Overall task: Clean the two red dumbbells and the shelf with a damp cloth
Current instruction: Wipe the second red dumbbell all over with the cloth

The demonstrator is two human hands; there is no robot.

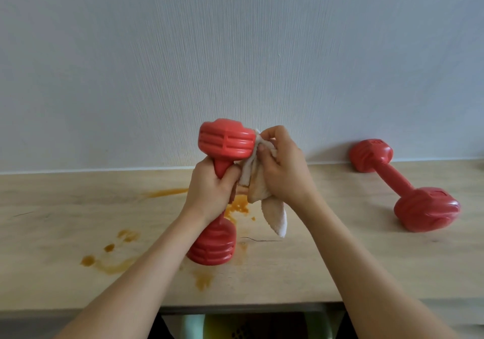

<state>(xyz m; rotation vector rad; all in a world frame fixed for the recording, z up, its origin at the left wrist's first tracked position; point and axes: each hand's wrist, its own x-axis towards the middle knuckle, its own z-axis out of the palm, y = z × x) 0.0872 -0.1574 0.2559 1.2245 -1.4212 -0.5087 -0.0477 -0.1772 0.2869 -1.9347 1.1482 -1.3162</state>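
My left hand (pixel 209 189) grips the handle of a red dumbbell (pixel 225 141), held upright above the pale wooden shelf (pixel 340 260). Its lower head hangs just over the shelf top. My right hand (pixel 282 167) holds a white cloth (pixel 264 194), bunched, and presses it against the right side of the dumbbell's upper head. A tail of the cloth hangs down below my hand. The second red dumbbell (pixel 403 185) lies on its side at the right of the shelf, one end close to the wall.
Orange-brown stains (pixel 112 257) are smeared across the shelf's left and middle, under and beside the held dumbbell. A textured white wall (pixel 235 50) rises behind the shelf. Below the shelf's front edge a light green container (pixel 256 325) shows.
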